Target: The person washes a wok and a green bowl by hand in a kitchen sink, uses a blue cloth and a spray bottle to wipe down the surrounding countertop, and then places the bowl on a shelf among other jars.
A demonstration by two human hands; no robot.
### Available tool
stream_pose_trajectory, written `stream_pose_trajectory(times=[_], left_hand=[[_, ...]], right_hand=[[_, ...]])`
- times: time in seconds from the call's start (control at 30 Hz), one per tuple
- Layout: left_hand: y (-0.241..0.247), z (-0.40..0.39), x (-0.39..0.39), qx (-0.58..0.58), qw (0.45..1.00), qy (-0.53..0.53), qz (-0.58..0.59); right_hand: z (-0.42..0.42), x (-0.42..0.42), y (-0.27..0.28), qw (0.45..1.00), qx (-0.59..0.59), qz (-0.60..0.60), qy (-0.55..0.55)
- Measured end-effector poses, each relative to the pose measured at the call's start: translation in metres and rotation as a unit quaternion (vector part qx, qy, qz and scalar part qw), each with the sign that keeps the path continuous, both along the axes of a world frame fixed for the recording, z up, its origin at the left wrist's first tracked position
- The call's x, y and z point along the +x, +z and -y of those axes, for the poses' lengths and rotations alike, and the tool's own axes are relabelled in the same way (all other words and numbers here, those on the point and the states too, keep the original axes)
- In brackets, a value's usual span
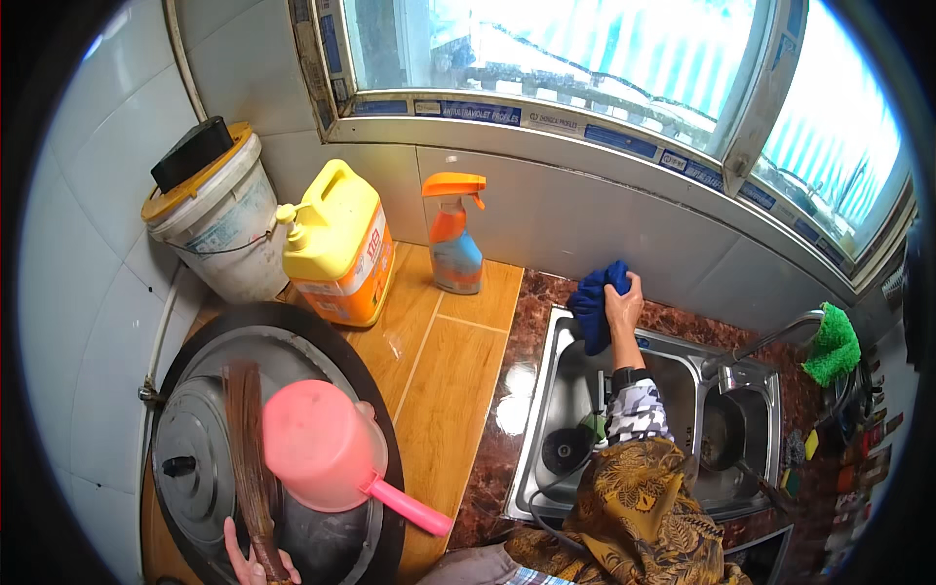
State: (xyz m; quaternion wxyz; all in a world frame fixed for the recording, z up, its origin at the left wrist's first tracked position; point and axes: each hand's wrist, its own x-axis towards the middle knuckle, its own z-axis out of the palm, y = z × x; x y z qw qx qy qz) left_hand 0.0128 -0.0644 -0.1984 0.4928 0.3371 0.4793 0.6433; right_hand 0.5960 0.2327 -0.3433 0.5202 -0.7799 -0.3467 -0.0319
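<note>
At the back edge of the sink, my right hand (623, 303) grips a bunched dark blue cloth (591, 311). The cloth touches the brown marbled counter strip by the wall and droops over the sink's back left corner. My left hand (257, 564), low at the left and cut off by the picture's bottom edge, has its fingers around the base of a brown bristle pot brush (251, 446). The brush points upward over a large dark wok (314, 537), its tip blurred. A pink plastic dipper (325, 442) lies upside down beside the brush, its handle towards the sink.
A metal pot lid (183, 431) rests in the wok. Behind stand a lidded white bucket (230, 234), a yellow detergent jug (340, 241) and an orange-topped spray bottle (455, 245). The double steel sink (676, 402) has a faucet (764, 336); a green cloth (832, 347) hangs there.
</note>
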Motion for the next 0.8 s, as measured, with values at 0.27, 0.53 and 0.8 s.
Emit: stream_pose_trajectory(times=[0.27, 0.53, 0.8], left_hand=[[0.008, -0.002, 0.009, -0.027, 0.997, 0.016, -0.069], [0.006, -0.016, 0.021, -0.064, 0.995, 0.005, -0.075], [0.029, -0.01, 0.015, -0.048, 0.997, 0.006, -0.054]], right_hand=[[-0.103, -0.071, 0.115, 0.869, 0.299, 0.383, 0.092], [-0.093, -0.099, 0.003, 0.799, -0.173, 0.366, 0.445], [-0.06, -0.075, -0.01, 0.888, -0.3, 0.194, 0.288]])
